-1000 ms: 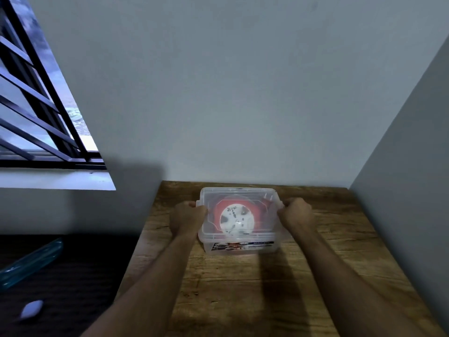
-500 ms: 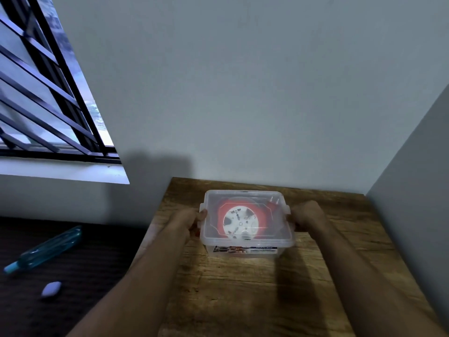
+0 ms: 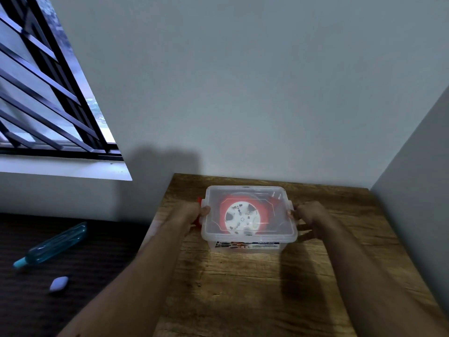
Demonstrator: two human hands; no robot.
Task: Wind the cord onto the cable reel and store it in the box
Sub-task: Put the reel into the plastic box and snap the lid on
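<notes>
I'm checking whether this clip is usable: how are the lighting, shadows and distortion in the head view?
Head view: dim, bluish light; arm shadows darken the table below the box; the left hand and right hand look soft; wide-angle distortion slants the window bars.

The clear box serves as landmark. Through its cloudy lid the cable reel inside shows only as a blurred red ring around a white hub; the cord's turns cannot be made out. The label on the box's near wall is too small to read. At the box's left end, the left hand covers most of a red clip, and its fingers are perhaps curled beneath the rim.
</notes>
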